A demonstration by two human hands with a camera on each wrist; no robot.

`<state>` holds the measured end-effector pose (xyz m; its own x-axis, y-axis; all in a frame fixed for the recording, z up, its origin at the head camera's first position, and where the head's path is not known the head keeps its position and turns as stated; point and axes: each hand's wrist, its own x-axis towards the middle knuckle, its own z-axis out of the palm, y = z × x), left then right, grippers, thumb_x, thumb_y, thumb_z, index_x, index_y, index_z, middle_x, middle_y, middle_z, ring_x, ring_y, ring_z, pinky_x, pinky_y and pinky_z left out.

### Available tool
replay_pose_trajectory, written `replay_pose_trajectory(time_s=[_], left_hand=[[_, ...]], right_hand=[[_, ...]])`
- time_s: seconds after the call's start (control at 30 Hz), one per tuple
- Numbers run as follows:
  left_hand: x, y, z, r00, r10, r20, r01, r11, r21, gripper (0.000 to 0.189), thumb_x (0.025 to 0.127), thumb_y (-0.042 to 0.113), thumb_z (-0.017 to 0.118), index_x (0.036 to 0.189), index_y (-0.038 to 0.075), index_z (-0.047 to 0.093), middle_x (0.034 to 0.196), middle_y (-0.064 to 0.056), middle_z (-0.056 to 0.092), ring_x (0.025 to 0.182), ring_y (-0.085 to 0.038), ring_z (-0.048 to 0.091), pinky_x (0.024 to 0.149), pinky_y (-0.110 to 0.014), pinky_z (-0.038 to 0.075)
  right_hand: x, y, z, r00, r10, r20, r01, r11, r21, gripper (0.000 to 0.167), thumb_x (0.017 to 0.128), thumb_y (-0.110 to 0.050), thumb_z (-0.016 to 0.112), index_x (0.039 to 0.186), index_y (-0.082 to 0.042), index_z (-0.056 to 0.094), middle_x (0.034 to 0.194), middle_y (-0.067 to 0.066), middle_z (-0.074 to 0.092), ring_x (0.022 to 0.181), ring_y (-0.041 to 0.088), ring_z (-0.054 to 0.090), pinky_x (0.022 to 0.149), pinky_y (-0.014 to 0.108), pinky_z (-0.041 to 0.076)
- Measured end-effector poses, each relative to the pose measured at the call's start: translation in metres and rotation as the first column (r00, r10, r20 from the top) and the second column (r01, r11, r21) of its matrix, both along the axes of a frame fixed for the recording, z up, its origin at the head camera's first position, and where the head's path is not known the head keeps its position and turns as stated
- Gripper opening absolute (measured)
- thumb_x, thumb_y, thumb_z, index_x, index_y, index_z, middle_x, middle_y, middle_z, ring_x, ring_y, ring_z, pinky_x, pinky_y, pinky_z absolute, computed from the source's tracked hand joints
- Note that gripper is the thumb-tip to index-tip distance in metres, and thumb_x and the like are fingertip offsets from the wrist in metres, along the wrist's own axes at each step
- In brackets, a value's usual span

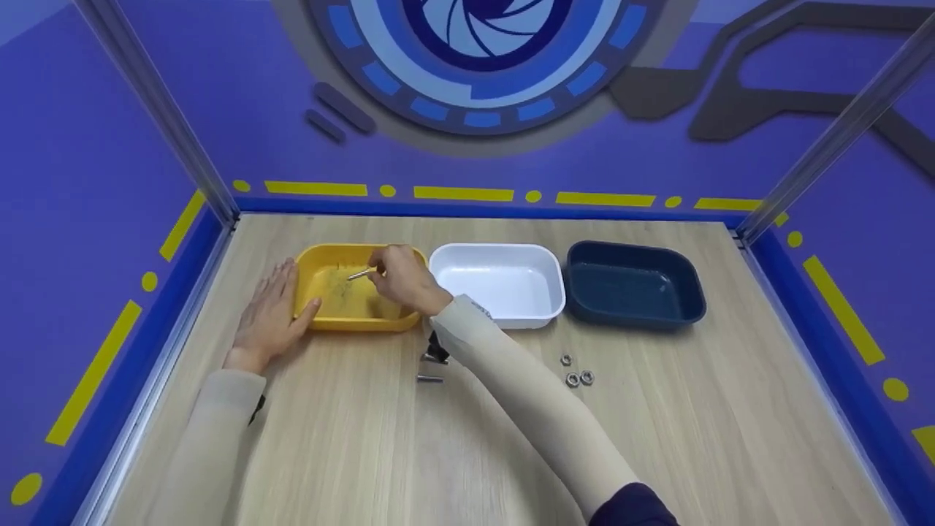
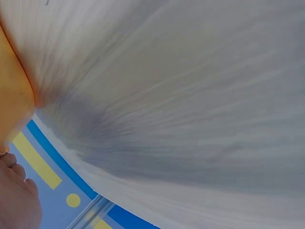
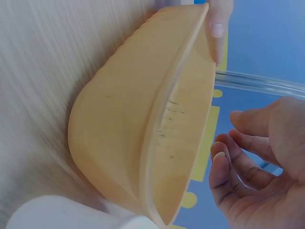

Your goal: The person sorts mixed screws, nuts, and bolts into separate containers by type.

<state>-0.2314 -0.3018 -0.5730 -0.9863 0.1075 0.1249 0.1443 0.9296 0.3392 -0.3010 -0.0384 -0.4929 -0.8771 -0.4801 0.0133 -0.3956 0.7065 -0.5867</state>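
Note:
A yellow tray (image 1: 350, 324) stands at the left of the table. My left hand (image 1: 270, 321) lies along its left wall with fingers straight, the thumb at the front rim. My right hand (image 1: 403, 277) is over the tray's right half, fingers loosely curled. A short metal rod (image 1: 358, 275) shows beside its fingertips in the head view, above the tray floor. In the right wrist view the thumb and fingers of this hand (image 3: 267, 157) stand apart, with no rod visible between the tips. Another metal rod (image 1: 430, 378) lies on the table, near a further one partly covered by my wrist.
A white tray (image 1: 497, 323) stands right of the yellow one, and a dark blue tray (image 1: 635, 321) beyond it. Three metal nuts (image 1: 573, 379) lie in front of them. Blue-purple panels (image 1: 467, 168) wall the table at the back and sides.

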Motion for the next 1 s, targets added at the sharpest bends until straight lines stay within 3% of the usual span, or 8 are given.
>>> replay_pose_trajectory(time_s=[0.13, 0.43, 0.67, 1.0], left_hand=[[0.000, 0.000, 0.002, 1.000, -0.012, -0.018, 0.012, 1.000, 0.003, 0.088, 0.111, 0.058, 0.041, 0.169, -0.003, 0.013, 0.177, -0.025, 0.015, 0.164, -0.046, 0.016, 0.134, -0.062, 0.013], [0.001, 0.000, 0.000, 0.999, -0.023, -0.029, 0.023, 1.000, 0.006, 0.087, 0.112, 0.056, 0.041, 0.169, -0.003, 0.014, 0.177, -0.026, 0.016, 0.164, -0.047, 0.016, 0.134, -0.063, 0.014], [0.000, -0.002, -0.001, 0.999, -0.024, -0.023, 0.024, 1.000, 0.008, 0.089, 0.111, 0.059, 0.040, 0.170, -0.002, 0.012, 0.178, -0.025, 0.014, 0.164, -0.047, 0.015, 0.134, -0.062, 0.013], [-0.001, -0.002, -0.002, 1.000, -0.017, -0.007, 0.017, 1.000, -0.005, 0.091, 0.111, 0.061, 0.038, 0.170, -0.001, 0.010, 0.178, -0.024, 0.011, 0.164, -0.046, 0.013, 0.135, -0.060, 0.011]], right_hand=[[0.005, 0.006, 0.006, 1.000, 0.012, -0.026, -0.013, 1.000, -0.008, 0.024, 0.105, -0.018, 0.070, 0.125, -0.006, 0.077, 0.112, 0.004, 0.077, 0.097, 0.013, 0.068, 0.084, 0.021, 0.061], [0.023, 0.023, 0.011, 0.997, 0.059, -0.047, -0.060, 0.998, -0.035, 0.025, 0.104, -0.020, 0.071, 0.125, -0.007, 0.076, 0.111, 0.005, 0.076, 0.093, 0.013, 0.067, 0.072, 0.016, 0.059], [0.036, 0.035, 0.005, 0.991, 0.096, -0.094, -0.102, 0.993, -0.058, 0.024, 0.104, -0.020, 0.072, 0.124, -0.007, 0.078, 0.113, 0.005, 0.077, 0.095, 0.012, 0.068, 0.083, 0.018, 0.060], [0.057, 0.059, 0.000, 0.983, 0.115, -0.141, -0.135, 0.980, -0.146, 0.021, 0.103, -0.017, 0.073, 0.119, -0.005, 0.078, 0.114, 0.008, 0.077, 0.095, 0.013, 0.071, 0.082, 0.019, 0.060]])
